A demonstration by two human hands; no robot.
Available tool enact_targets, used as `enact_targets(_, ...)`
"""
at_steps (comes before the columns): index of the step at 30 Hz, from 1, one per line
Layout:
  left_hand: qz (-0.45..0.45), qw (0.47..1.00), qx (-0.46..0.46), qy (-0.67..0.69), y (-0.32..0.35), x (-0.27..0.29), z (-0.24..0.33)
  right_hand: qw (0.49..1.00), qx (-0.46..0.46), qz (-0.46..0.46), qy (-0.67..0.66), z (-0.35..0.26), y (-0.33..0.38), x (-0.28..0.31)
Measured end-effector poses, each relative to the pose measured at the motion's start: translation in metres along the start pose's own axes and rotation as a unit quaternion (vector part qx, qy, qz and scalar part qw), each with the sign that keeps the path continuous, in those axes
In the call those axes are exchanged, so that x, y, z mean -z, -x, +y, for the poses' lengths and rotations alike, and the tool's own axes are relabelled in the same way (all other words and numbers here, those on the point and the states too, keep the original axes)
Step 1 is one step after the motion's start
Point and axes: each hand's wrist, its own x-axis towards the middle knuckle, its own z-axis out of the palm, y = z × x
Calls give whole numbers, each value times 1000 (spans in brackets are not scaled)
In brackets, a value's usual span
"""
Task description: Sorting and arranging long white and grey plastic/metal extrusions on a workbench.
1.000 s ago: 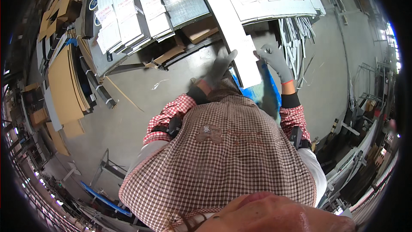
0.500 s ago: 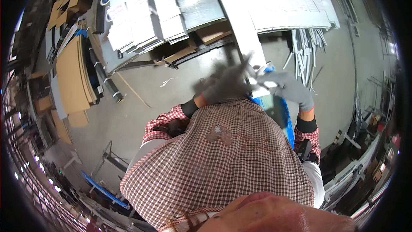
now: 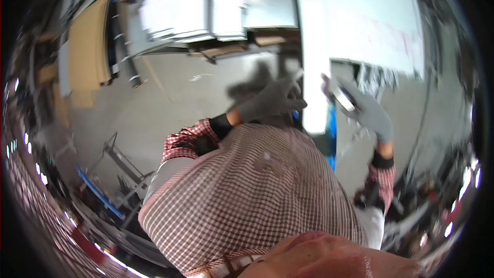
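Note:
A long white panel (image 3: 315, 56) runs away from my body, its near end just in front of my apron. Beside the panel's left edge is my left hand (image 3: 272, 99) in a grey glove, with fingers stretched out and apart; whether the fingertips touch the edge I cannot tell. My right hand (image 3: 366, 112), also gloved in grey, is off to the right of the panel. Its fingers are closed round a small, pale, bar-shaped object (image 3: 343, 99), too blurred to name. Under the panel's near end shows a blue-edged support (image 3: 332, 141).
Stacked white panels (image 3: 188, 5) lie at the back left, and a wide pale sheet (image 3: 373, 20) at the back right. Thin strips (image 3: 378, 78) hang below that sheet. Brown cardboard sheets (image 3: 87, 46) stand at the far left. A metal frame (image 3: 123, 157) is on the left floor.
My right hand has moved right, away from the panel, with the pale object in it. My left hand stays near the left edge. The whole view has shifted and blurred.

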Motion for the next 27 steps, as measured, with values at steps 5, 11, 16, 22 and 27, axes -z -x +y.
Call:
enact_targets(5,40,998,54,5,-29,-23,16,997,48,1,54,-7,-40,-30)
enact_targets(11,-44,992,57,108,-30,-24,5,993,73,19,89,-12,-37,-49)
enact_targets(16,-36,925,82,370,-12,-19,7,997,47,32,57,-30,-23,-42)
enact_targets(22,-10,983,172,69,2,-1,-82,985,-137,37,95,122,-24,-42)
enact_targets(27,-308,846,-26,-435,-106,-88,-203,986,-30,152,-65,175,-77,-120)
